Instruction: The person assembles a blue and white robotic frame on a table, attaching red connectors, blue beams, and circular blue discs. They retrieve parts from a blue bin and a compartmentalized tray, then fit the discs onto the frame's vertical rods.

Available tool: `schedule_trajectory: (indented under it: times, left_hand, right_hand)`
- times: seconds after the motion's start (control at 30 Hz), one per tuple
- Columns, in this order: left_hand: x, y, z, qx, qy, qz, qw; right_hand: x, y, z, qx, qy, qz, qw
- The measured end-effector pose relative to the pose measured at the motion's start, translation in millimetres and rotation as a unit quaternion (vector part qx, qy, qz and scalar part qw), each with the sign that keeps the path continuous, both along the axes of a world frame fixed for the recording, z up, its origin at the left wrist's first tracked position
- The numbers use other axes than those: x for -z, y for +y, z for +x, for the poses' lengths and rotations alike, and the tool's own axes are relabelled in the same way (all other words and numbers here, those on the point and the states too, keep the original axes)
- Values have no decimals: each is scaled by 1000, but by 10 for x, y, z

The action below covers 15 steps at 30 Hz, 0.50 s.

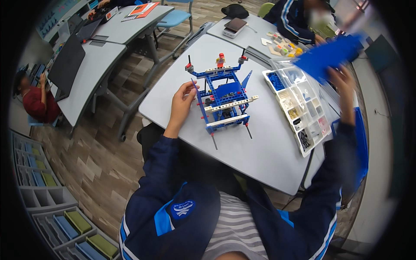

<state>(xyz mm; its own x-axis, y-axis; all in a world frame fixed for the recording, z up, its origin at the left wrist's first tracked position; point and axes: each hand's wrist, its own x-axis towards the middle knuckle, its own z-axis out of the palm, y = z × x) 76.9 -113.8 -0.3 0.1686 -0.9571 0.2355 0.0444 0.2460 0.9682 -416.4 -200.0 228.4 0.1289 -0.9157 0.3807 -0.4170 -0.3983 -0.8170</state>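
A building-brick model point(227, 106) of blue and white beams, with red pins and black axles, stands on the light grey table point(173, 104). On its top sits a minifigure point(221, 60) with a red cap. The fingers of my left hand point(185, 97) are closed at the thin blue panel point(200, 102) along the model's left side. Raised at the far right, my right hand point(342, 84) grips a wide flat blue lid point(329, 56), smeared by motion. Beneath that lid lies a white sorting tray point(299, 108) of small parts, its clear cover partly folded back.
A blue bin point(359, 147) stands beyond the table's right edge. Loose pieces point(284, 45), a power bank point(235, 29) and a black cap-like item point(235, 11) lie on the far table, where another person point(290, 19) sits. At left, a person in red point(39, 97) faces a dark screen point(66, 67).
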Motion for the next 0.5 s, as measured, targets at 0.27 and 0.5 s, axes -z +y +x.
schedule_trajectory:
  times: [0.27, 0.5]
  left_hand:
    - [117, -15, 70, -18, 57, -18, 998]
    - [-19, -145, 97, -96, 24, -46, 994]
  right_hand:
    - [1040, -1258, 2087, -168, -205, 200, 943]
    - [1535, -1169, 2823, -387, -100, 323, 858]
